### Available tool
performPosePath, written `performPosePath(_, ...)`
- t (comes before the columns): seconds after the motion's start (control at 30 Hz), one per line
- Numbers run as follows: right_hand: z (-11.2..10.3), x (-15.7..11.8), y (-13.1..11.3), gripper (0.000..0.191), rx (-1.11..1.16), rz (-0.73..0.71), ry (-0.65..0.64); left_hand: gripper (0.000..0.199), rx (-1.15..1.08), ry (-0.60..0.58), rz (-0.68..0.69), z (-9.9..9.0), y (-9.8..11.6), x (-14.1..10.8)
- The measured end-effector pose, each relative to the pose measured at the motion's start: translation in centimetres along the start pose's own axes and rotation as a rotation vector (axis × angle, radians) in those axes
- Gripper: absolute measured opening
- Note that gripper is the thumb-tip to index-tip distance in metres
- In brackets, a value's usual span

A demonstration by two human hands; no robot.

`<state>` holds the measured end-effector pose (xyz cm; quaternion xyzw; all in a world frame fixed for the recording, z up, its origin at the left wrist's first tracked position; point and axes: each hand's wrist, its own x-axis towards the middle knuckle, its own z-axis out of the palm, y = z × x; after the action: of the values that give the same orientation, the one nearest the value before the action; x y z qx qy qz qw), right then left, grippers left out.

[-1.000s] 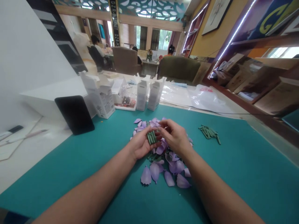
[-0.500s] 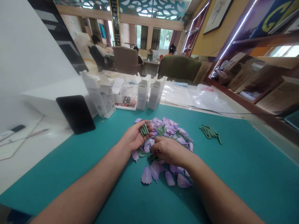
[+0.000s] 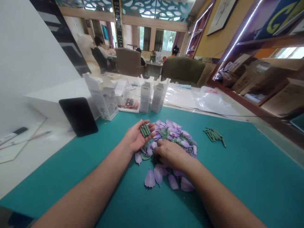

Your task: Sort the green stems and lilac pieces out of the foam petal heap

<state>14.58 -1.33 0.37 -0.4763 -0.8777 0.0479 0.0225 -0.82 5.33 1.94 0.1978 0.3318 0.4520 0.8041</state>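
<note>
Several short green sticks (image 3: 145, 130) lie side by side in my left hand (image 3: 135, 137), which is turned palm up at the left edge of the pile, its fingers curled around them. My right hand (image 3: 169, 153) reaches down into the pile of purple petals (image 3: 174, 126) with its fingers pinched together; what they hold, if anything, is hidden. Green leaf pieces (image 3: 163, 132) are mixed among the petals. A few loose petals (image 3: 149, 179) lie on the near side of the pile.
A separate heap of green sticks (image 3: 215, 135) lies to the right on the green mat (image 3: 237, 177). White cartons (image 3: 108, 104) stand along the back, near a black tablet-like panel (image 3: 78, 116). Clear plastic bags (image 3: 206, 98) lie behind the mat. People sit farther off.
My left hand has shifted slightly left, and the sticks in its palm are turned a little. My right hand stays low in the pile, moved only slightly.
</note>
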Motion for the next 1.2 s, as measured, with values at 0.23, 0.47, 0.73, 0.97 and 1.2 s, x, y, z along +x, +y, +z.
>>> performPosePath(0.23, -1.8, 0.0, 1.1, 0.013, 0.358, 0.081, 0.154, 0.032, 0.000, -0.016, -0.016, 0.1, -0.2, -0.1)
performPosePath(0.47, -1.8, 0.5, 1.4, 0.006, 0.585, 0.312, 0.495, 0.036, -0.001, -0.048, -0.108, 0.8, -2.9, -0.5)
performPosePath(0.73, -1.1, 0.6, 0.2, 0.008, 0.302, 0.333, 0.418, 0.041, -0.038, -0.089, -0.141, 1.5, -3.7, -0.9)
performPosePath(0.97, -0.2, 0.9, -1.0, 0.017, 0.168, 0.342, 0.383, 0.042, -0.081, -0.088, -0.164, 1.6, -4.2, -1.0)
performPosePath(1.2, 0.7, 1.3, -1.2, 0.013, 0.198, 0.360, 0.446, 0.043, -0.092, -0.101, -0.153, 2.1, -4.5, -1.4)
